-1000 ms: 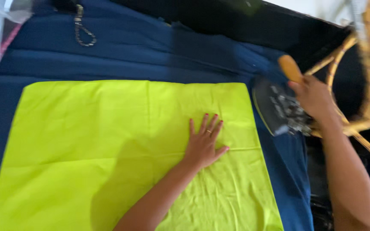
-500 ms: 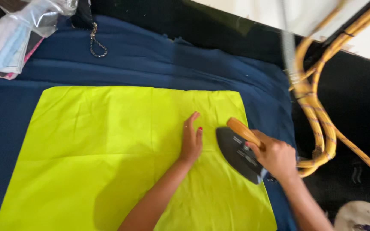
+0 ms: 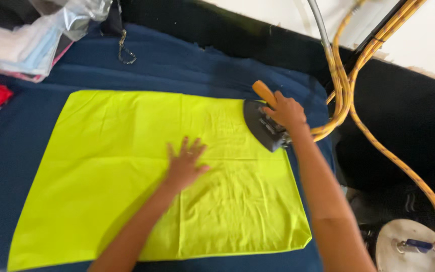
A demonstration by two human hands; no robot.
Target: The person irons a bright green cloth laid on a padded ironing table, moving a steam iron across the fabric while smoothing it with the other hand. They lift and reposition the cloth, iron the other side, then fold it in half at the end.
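Two hands work the yellow cloth [image 3: 127, 171]: left hand [image 3: 183, 166] spread flat mid-cloth; right hand [image 3: 287, 112] grips the iron [image 3: 264, 126] at its far-right corner; glide evenly.

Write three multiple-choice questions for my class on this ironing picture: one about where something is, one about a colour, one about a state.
1. Where is the iron?
A. at the cloth's upper right corner
B. at its lower left corner
C. off the table

2. What colour is the cloth being pressed?
A. red
B. yellow-green
C. white

3. How does the left hand lie?
A. closed in a fist
B. gripping a hose
C. flat with fingers spread on the cloth

Answers: 1 A, the right hand holds the iron by its orange handle at that corner. 2 B, it is bright yellow-green on a dark blue cover. 3 C, the palm presses flat near the cloth's middle.
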